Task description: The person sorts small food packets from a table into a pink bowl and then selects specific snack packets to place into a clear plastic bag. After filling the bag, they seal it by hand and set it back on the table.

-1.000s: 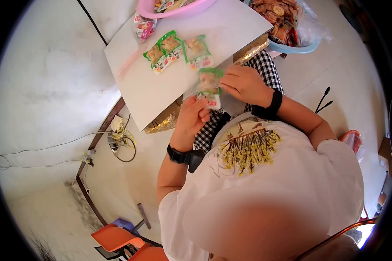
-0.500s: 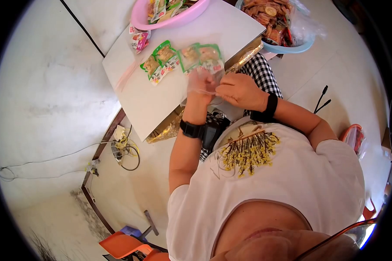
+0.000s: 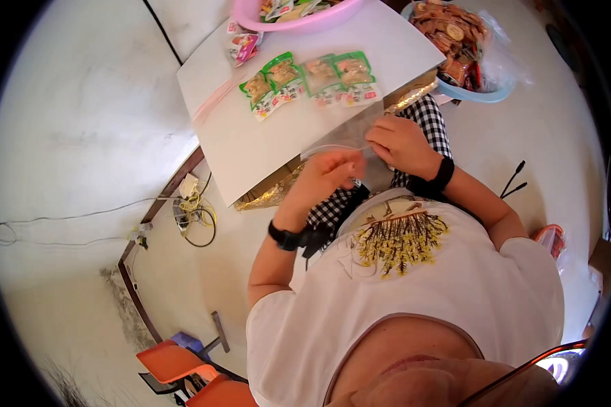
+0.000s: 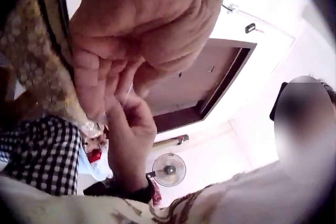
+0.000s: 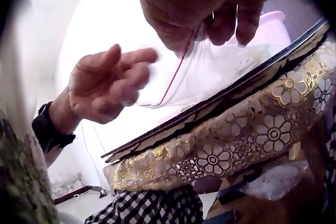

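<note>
My right hand (image 3: 402, 146) pinches the mouth edge of a clear plastic bag (image 3: 349, 132) at the table's near edge. In the right wrist view that hand (image 5: 210, 3) has the bag's red-lined edge between its fingers. My left hand (image 3: 326, 178) is beside the bag mouth; in the right wrist view the same hand (image 5: 105, 85) has loosely bent fingers with nothing in them. Two green-topped food packets (image 3: 319, 73) (image 3: 354, 71) lie side by side at the bag's far end, the left one under clear film. Left of them lie two more such packets (image 3: 256, 89) (image 3: 283, 73).
A pink basin (image 3: 299, 26) of packets stands at the far edge of the white table (image 3: 231, 152), with pink-and-white packets (image 3: 243, 49) beside it. Pinkish strips (image 3: 214, 102) lie at the table's left. Right of the table is a blue basin (image 3: 485, 95) with brown packets.
The left hand has come out of the bag and back toward the body. Two packets now lie side by side at the bag's far end; one second ago one was near the left fingers.
</note>
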`<act>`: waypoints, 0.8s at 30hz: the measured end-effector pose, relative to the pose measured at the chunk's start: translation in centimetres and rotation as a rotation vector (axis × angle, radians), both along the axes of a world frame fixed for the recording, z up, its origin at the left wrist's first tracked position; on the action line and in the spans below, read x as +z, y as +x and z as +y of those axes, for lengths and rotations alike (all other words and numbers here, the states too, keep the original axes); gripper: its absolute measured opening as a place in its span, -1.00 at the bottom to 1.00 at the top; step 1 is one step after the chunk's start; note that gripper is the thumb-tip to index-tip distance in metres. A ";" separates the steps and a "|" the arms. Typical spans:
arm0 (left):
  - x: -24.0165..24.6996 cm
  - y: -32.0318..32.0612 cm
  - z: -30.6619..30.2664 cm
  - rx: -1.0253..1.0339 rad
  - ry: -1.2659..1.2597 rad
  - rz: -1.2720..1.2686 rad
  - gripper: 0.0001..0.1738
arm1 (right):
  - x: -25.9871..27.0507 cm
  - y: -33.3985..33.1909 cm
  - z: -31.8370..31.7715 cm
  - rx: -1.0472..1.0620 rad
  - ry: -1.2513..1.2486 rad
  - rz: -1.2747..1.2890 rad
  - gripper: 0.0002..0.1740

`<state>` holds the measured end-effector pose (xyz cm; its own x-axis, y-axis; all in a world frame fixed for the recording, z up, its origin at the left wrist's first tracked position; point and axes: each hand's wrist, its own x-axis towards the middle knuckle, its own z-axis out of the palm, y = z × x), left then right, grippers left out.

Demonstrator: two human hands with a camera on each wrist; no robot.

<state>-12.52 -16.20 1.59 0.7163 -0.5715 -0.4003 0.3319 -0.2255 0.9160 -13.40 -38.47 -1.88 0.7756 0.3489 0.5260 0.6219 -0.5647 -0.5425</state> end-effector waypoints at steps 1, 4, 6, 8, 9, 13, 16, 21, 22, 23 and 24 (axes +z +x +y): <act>1.9 0.3 1.4 -0.109 0.110 0.048 -0.80 | 0.1 0.0 0.0 0.006 -0.002 0.018 -0.91; 2.4 3.3 6.1 0.260 0.155 -0.132 -0.84 | 0.4 0.2 0.1 0.032 -0.015 0.021 -0.90; 2.2 6.6 7.2 0.524 0.323 -0.374 -0.79 | 0.4 0.4 0.3 0.047 -0.030 0.020 -0.90; -1.4 10.9 9.3 0.598 0.631 -0.772 -0.57 | 0.1 0.5 0.5 0.061 -0.061 0.016 -0.90; -2.4 12.5 9.3 0.568 0.777 -0.731 -0.52 | 0.1 0.6 0.6 0.073 -0.060 0.012 -0.90; -3.2 14.9 7.6 0.576 1.138 -0.674 -0.33 | 0.6 0.6 0.6 0.107 -0.062 0.019 -0.89; -3.0 15.8 6.8 0.614 1.139 -0.622 -0.38 | 0.8 0.6 0.6 0.103 -0.087 0.035 -0.88; -5.1 16.8 8.1 0.848 0.406 -0.401 -0.62 | 1.1 0.4 0.6 0.045 -0.057 0.010 -0.87; -5.0 16.4 8.0 0.873 0.223 -0.310 -0.70 | 1.0 0.3 0.8 0.031 -0.045 0.009 -0.87; -4.9 15.5 8.2 0.893 0.041 -0.217 -0.77 | 1.0 0.3 1.0 0.018 -0.033 0.008 -0.87; -4.6 14.4 8.3 0.907 -0.141 -0.123 -0.83 | 1.1 0.2 1.0 0.012 -0.041 0.013 -0.87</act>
